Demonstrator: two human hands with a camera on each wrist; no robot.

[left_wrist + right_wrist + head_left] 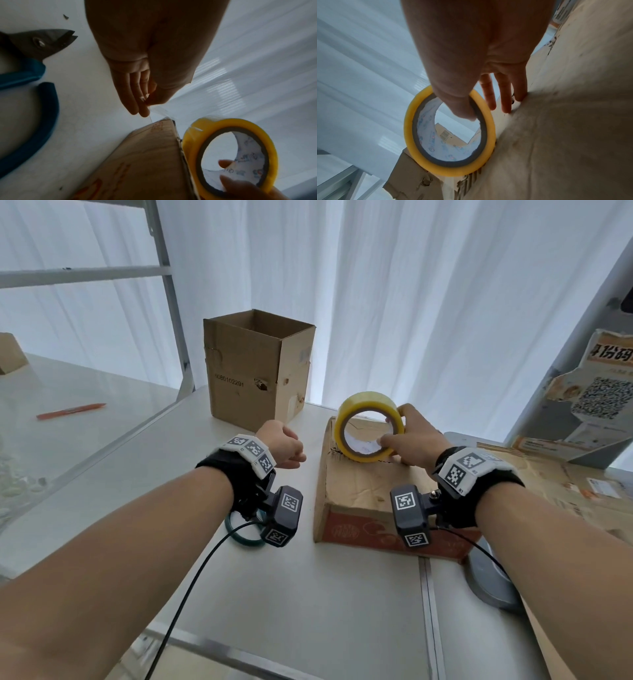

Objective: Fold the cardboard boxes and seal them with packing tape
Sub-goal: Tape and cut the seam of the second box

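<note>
A yellow roll of packing tape [368, 426] stands on edge on the far end of a closed, worn cardboard box [363, 494] lying on the white table [308, 611]. My right hand [394, 436] grips the roll, thumb through its core [465, 115], with the other fingers [505, 102] on the box top [565, 135]. Left of the box, my left hand [291, 453] pinches the pulled-out end of clear tape [159, 112] between thumb and fingertips [145, 109], just off the box corner [163, 124]. The roll [229, 155] fills the lower right of the left wrist view.
An open, upright cardboard box [257, 368] stands at the table's far edge. Blue-handled cutters [34, 44] lie under my left wrist. Flattened cardboard [555, 484] and a grey round base [493, 583] are at the right. An orange pen [72, 411] lies on the left table.
</note>
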